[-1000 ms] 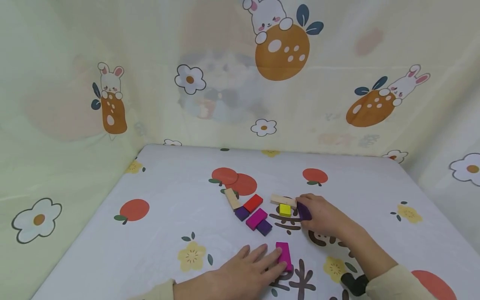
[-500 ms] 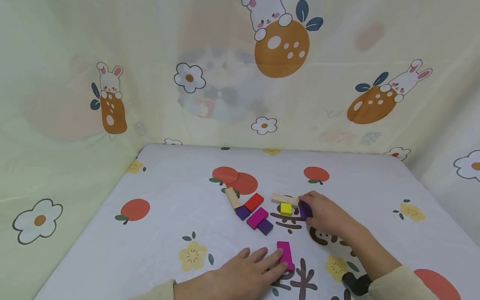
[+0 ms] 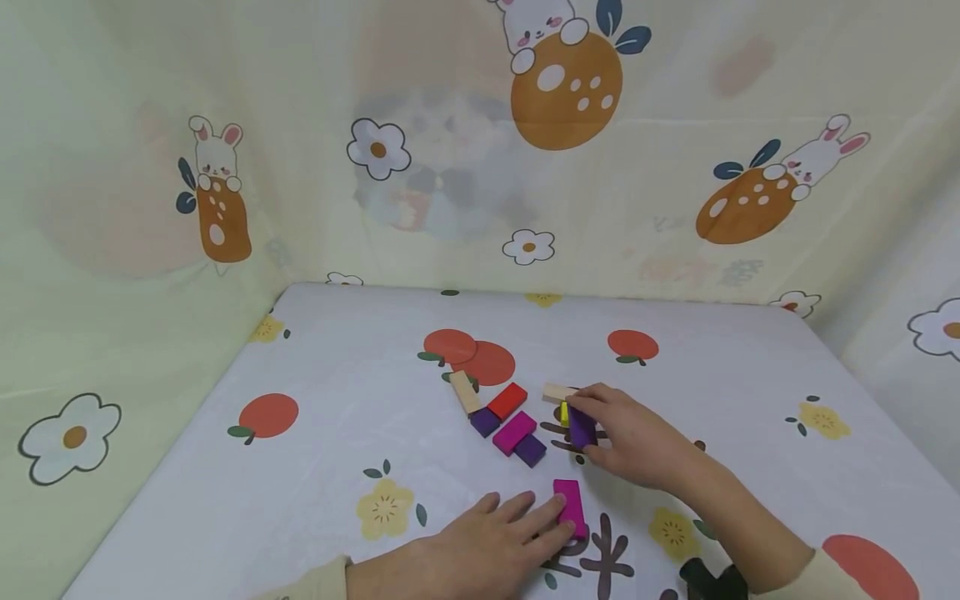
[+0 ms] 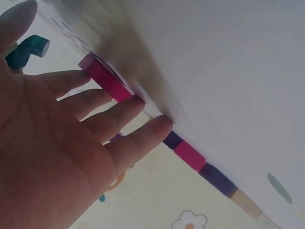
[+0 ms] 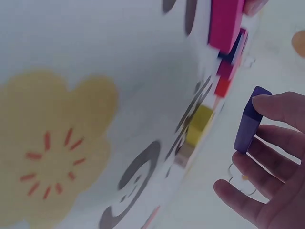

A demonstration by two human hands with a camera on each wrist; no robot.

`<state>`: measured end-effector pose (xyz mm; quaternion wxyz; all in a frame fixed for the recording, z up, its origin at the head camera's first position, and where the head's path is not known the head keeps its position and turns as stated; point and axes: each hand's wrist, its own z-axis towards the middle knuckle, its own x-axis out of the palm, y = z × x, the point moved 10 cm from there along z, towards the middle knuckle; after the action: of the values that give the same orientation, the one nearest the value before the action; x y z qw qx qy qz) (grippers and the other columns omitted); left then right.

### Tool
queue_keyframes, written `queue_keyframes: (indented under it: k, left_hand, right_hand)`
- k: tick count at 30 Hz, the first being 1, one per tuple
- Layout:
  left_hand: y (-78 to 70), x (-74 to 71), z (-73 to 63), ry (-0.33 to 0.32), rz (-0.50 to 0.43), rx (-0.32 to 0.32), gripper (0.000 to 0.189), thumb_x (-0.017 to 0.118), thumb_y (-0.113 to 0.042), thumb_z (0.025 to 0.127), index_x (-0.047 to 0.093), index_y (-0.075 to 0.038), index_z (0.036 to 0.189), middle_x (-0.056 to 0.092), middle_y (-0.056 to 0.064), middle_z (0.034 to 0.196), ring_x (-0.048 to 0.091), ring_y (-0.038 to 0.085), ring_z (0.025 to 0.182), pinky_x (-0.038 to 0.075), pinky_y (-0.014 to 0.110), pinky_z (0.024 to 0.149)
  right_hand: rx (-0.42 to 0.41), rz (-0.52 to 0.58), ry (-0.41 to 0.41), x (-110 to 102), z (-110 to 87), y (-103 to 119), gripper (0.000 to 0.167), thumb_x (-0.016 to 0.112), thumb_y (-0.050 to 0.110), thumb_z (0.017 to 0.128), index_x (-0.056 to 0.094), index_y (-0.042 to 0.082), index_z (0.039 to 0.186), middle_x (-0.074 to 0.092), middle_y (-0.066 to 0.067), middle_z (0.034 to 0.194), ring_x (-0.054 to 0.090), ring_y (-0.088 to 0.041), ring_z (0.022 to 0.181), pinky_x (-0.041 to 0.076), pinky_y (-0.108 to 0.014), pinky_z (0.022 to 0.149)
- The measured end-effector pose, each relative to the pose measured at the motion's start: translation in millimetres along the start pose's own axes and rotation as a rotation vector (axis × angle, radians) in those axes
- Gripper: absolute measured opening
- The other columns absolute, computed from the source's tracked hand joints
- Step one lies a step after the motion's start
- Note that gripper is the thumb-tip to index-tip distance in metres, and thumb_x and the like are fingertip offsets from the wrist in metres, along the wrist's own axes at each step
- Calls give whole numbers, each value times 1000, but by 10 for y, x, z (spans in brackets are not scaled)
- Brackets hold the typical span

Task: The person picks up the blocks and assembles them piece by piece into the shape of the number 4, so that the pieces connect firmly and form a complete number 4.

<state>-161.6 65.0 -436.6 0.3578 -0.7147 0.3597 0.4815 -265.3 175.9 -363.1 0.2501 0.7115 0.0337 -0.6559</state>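
My right hand [image 3: 637,437] pinches a purple block [image 3: 581,428] between thumb and fingers. In the right wrist view that block [image 5: 250,125] is off the tabletop. Behind it sit a yellow block [image 3: 564,413], mostly covered, and a pale wooden block [image 3: 557,392], whose right end my fingers hide. My left hand [image 3: 487,546] lies with fingers spread, its fingertips against a magenta block [image 3: 570,510] near the front. The left wrist view shows those straight fingers beside the magenta block [image 4: 109,82], not curled round it.
Left of my right hand lies a joined zigzag of blocks: a wooden block [image 3: 465,393], a purple block [image 3: 485,422], a red block [image 3: 507,401], a magenta block [image 3: 514,432] and another purple block [image 3: 530,451]. A patterned cloth [image 3: 322,492] covers the table; curtains hang behind it.
My right hand has moved left with the purple block, from beside the yellow block to in front of it. The left hand has stayed at the magenta block.
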Motion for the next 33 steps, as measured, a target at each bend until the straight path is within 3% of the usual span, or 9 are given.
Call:
queue_keyframes:
  k: [11, 33]
  left_hand:
    - [-19, -14, -15, -15, 58, 4, 93, 59, -72, 91, 23, -31, 166, 20, -9, 173, 34, 19, 155, 46, 44, 115]
    - [-16, -8, -8, -12, 34, 9, 94, 61, -72, 89, 22, -32, 166, 19, -10, 173, 33, 19, 155, 46, 45, 115]
  right_hand:
    - [-28, -12, 64, 124, -53, 184, 62, 85, 15, 84, 63, 7, 141, 60, -12, 141, 63, -28, 124, 58, -46, 98]
    - [30, -3, 153, 347, -19, 122, 59, 85, 20, 84, 66, 10, 139, 62, -13, 140, 61, -31, 129, 54, -50, 104]
